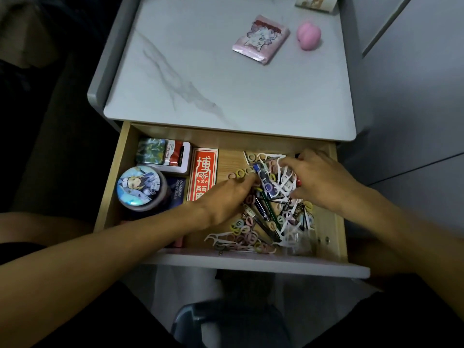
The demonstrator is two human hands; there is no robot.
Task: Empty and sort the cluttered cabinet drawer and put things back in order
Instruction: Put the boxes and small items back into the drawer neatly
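Observation:
The wooden drawer (114,182) stands pulled open below the marble cabinet top (200,71). Its right half holds a tangle of white floss picks (283,179), small pastel hair ties (244,234) and pens (263,217). My left hand (226,197) reaches into this pile, fingers curled among the hair ties and a blue item (266,182). My right hand (319,179) grips a clump of floss picks at the pile's far side. On the left lie a red card box (203,174), a round tin with a cartoon lid (139,184) and a stack of small tins (163,155).
On the cabinet top sit a pink foil packet (261,38), a pink round object (308,36) and a patterned box (316,2) at the far edge. A grey wall panel is to the right, dark furniture to the left, and a stool (226,320) below the drawer front.

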